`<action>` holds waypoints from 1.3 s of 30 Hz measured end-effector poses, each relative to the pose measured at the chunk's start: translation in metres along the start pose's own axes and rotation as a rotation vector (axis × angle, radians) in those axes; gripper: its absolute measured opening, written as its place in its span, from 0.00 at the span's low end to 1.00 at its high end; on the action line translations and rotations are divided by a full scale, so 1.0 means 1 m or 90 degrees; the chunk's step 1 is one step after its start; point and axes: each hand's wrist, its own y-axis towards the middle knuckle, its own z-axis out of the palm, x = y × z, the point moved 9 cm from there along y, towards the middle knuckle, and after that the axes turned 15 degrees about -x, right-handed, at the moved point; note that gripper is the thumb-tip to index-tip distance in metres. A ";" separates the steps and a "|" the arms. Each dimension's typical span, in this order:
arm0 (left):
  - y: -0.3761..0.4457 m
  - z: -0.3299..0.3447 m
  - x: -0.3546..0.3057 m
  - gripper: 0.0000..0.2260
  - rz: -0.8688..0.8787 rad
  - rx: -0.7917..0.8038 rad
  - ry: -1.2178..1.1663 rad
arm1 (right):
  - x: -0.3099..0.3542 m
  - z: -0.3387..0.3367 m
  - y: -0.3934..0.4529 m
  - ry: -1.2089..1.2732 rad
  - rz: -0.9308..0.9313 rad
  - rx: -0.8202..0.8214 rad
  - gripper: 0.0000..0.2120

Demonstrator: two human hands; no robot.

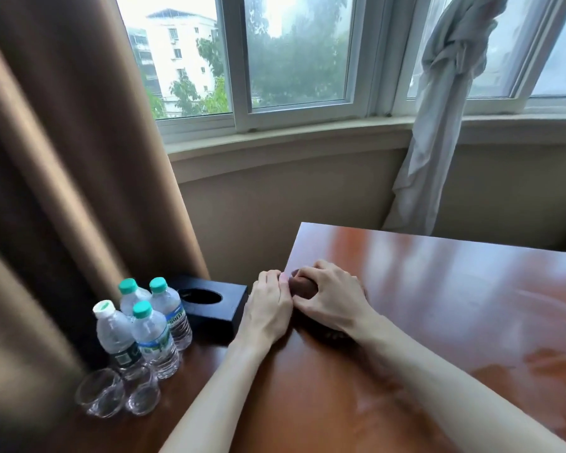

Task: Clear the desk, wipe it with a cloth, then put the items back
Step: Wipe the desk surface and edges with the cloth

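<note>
Both hands meet at the glossy reddish-brown wooden desk's (438, 305) left edge: right hand (332, 297) clenches a small brown cloth (303, 287), left hand (268, 308) lies relaxed, touching it. Four clear plastic water bottles (144, 325) stand beside.

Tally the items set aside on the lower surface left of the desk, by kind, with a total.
Water bottles: 4, three with teal caps and one with a white cap
Clear glasses: 2
Black tissue box: 1
Total: 7
</note>
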 end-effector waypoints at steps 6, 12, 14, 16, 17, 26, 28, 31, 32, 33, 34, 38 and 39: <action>0.003 0.005 0.000 0.18 0.051 -0.016 0.034 | -0.010 0.003 0.007 0.027 0.005 -0.033 0.15; 0.009 0.018 0.000 0.24 0.103 -0.005 0.080 | -0.064 0.041 0.113 -0.040 0.085 -0.074 0.12; 0.011 0.019 0.003 0.24 0.099 -0.007 0.090 | -0.080 0.056 0.150 -0.049 0.105 -0.085 0.13; 0.011 0.018 0.005 0.22 0.094 -0.011 0.094 | -0.092 0.069 0.181 -0.056 0.126 -0.106 0.13; 0.011 0.018 0.005 0.22 0.091 -0.012 0.096 | -0.096 0.073 0.191 -0.058 0.135 -0.115 0.13; 0.006 0.011 -0.005 0.22 0.067 0.008 0.124 | -0.047 0.049 0.113 -0.016 0.060 -0.075 0.11; 0.005 0.007 -0.009 0.21 0.069 -0.002 0.126 | -0.026 0.032 0.071 0.005 0.033 -0.049 0.12; 0.003 0.003 -0.008 0.20 0.067 0.009 0.125 | -0.006 0.006 0.017 0.023 0.017 -0.033 0.13; 0.004 0.002 -0.005 0.20 0.053 0.020 0.122 | -0.003 -0.002 0.001 0.021 0.006 -0.034 0.14; 0.006 0.002 -0.002 0.20 0.033 0.025 0.114 | -0.001 -0.010 -0.014 0.020 -0.009 -0.035 0.15; 0.009 0.001 0.000 0.21 0.013 0.021 0.100 | -0.001 -0.016 -0.026 0.025 -0.026 -0.030 0.17; 0.004 0.011 -0.015 0.18 0.035 0.036 0.085 | -0.015 -0.014 -0.022 0.035 -0.044 0.016 0.19; 0.000 0.015 -0.017 0.17 0.047 0.044 0.096 | -0.023 -0.012 -0.010 0.034 -0.030 0.003 0.18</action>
